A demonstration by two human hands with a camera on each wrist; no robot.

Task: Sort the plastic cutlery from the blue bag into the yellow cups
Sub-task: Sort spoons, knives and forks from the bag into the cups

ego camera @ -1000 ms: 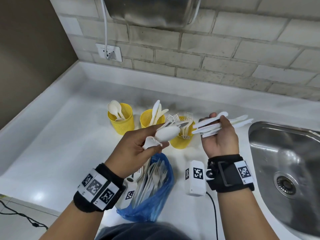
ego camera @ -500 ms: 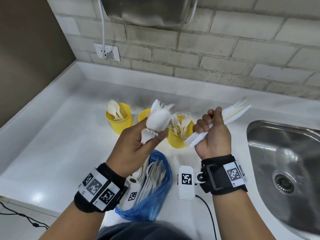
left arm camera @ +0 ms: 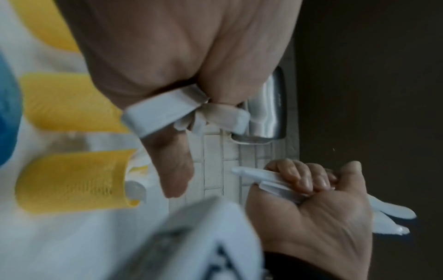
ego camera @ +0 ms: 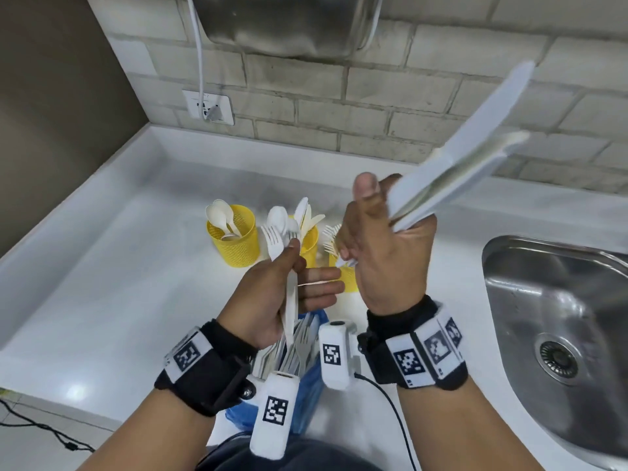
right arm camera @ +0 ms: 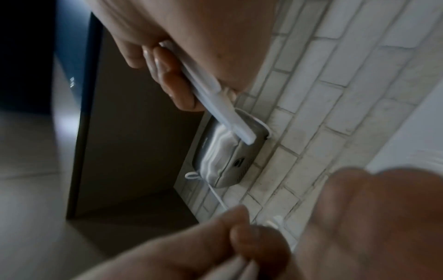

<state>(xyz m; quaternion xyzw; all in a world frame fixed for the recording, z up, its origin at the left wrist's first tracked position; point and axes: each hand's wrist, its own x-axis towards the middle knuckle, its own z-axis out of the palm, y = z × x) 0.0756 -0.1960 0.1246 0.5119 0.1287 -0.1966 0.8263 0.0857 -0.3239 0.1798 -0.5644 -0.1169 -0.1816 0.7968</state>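
My left hand [ego camera: 278, 290] grips a small bunch of white plastic forks and spoons [ego camera: 277, 237] upright, heads up; their handles [left arm camera: 167, 111] stick out of its fist. My right hand [ego camera: 384, 253], raised beside it, grips a bundle of white knives [ego camera: 458, 171] slanting up to the right, its fingers [right arm camera: 167, 75] curled round the handles [right arm camera: 215, 106]. Behind the hands stand three yellow cups: the left cup [ego camera: 234, 239] with spoons, the middle cup [ego camera: 312, 244] with knives, the right cup [ego camera: 348, 280] with forks, mostly hidden. The blue bag [ego camera: 309, 399] with more cutlery lies under my wrists.
A steel sink [ego camera: 560, 317] is sunk into the white counter [ego camera: 119, 283] at the right. On the brick wall hang a socket [ego camera: 209, 108] with a white cable and a steel appliance [ego camera: 289, 22]. A brown wall closes the left side.
Both hands have risen and come closer together. The right hand has swung the knives from level to steeply up-right. The left hand has turned its forks and spoons upright.
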